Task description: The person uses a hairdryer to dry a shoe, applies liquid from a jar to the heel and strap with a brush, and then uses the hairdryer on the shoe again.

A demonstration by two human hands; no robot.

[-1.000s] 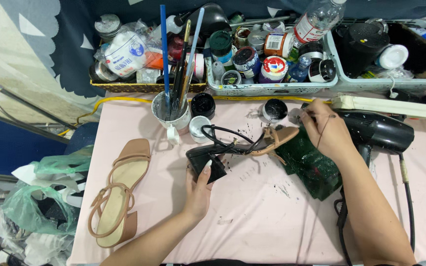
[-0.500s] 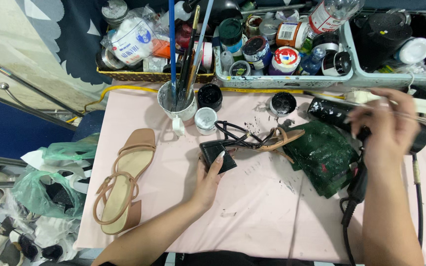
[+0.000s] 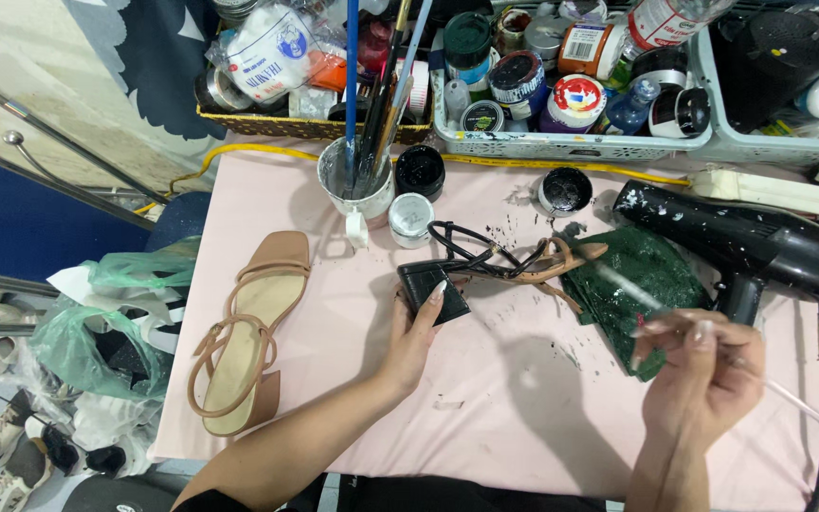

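Pale pink tabletop (image 3: 353, 313), smudged with black, seen from above. At centre lies a strappy sandal (image 3: 485, 265) on its side, its long axis running left-right, blocky black heel leftward. The left hand (image 3: 417, 332) clasps that heel. The right hand (image 3: 703, 379) pinches a thin, pale, blurred brush (image 3: 789, 393) above a crumpled green cloth (image 3: 637, 284).

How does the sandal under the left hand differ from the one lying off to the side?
The sandal by the left hand has a black heel block and black straps; the tan sandal is tan all over. The first lies tipped on its side, held; the tan one rests sole-down, untouched. Both are strappy block-heel sandals on the pink table.
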